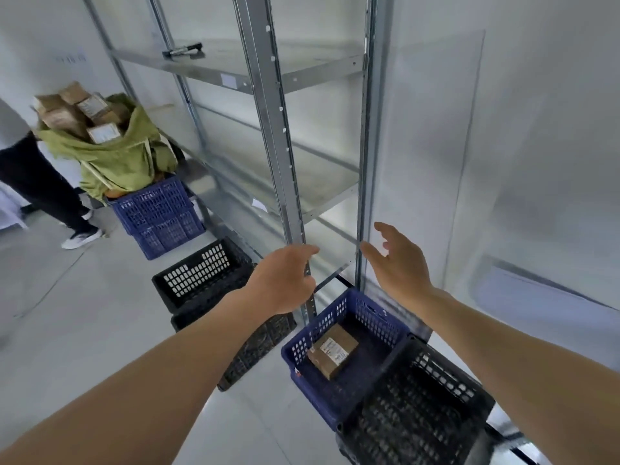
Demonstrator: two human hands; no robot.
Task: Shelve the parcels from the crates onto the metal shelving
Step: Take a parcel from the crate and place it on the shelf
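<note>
Grey floor (100,330) and pale walls are framing tall metal shelving (268,129), its shelves looking bare apart from a dark tool up top. Both hands are hovering spread and holding nothing: left hand (285,280), right hand (399,263). The parcel (332,354) is lying below them in the blue crate (335,317), long axis running away toward the shelving, seemingly nearer the right hand. Next is probably a reach down.
</note>
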